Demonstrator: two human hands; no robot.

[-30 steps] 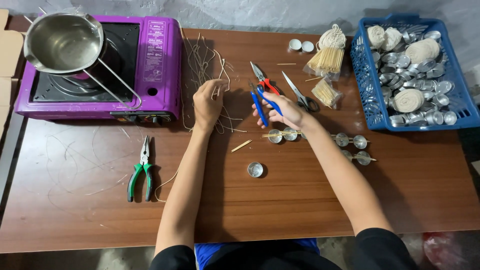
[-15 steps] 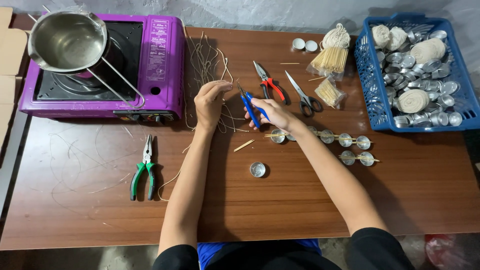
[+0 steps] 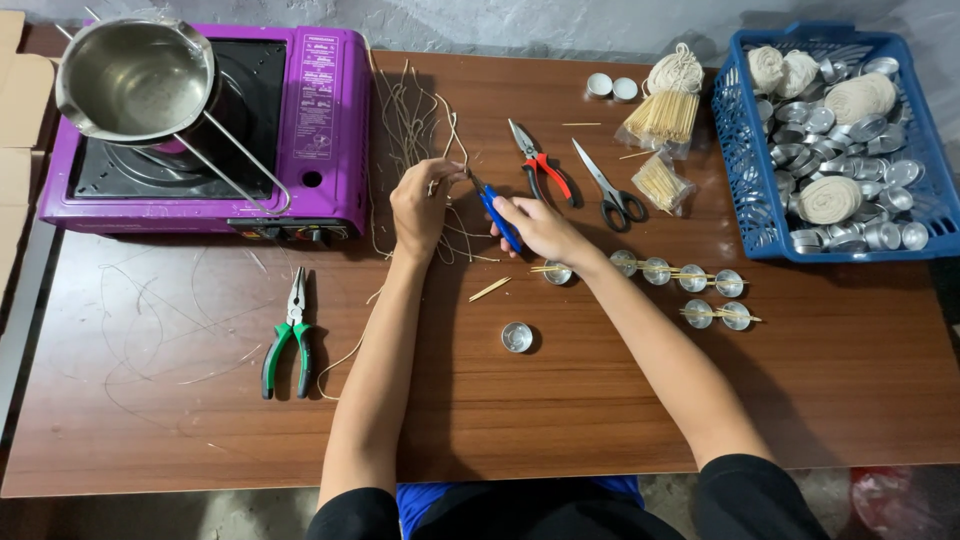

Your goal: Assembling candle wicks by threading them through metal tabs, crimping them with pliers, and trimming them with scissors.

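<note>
My left hand (image 3: 420, 205) pinches a thin tan wick strand (image 3: 452, 172) from the loose pile of wicks (image 3: 410, 120) beside the stove. My right hand (image 3: 538, 226) grips blue-handled cutters (image 3: 493, 208), whose tip touches the strand right at my left fingertips. Just right of my right hand lies a row of small metal candle cups (image 3: 675, 272) with thin sticks laid across them. A single empty cup (image 3: 516, 337) sits nearer me.
A purple portable stove (image 3: 300, 120) with a steel pot (image 3: 130, 80) stands at the back left. Green pliers (image 3: 285, 345), red pliers (image 3: 540, 165), scissors (image 3: 605, 190), stick bundles (image 3: 660, 115) and a blue basket (image 3: 740, 200) of cups and wick balls surround the work area.
My right hand brought the blue cutters left, up to the strand in my left hand. My left hand rose slightly and pinched the strand.
</note>
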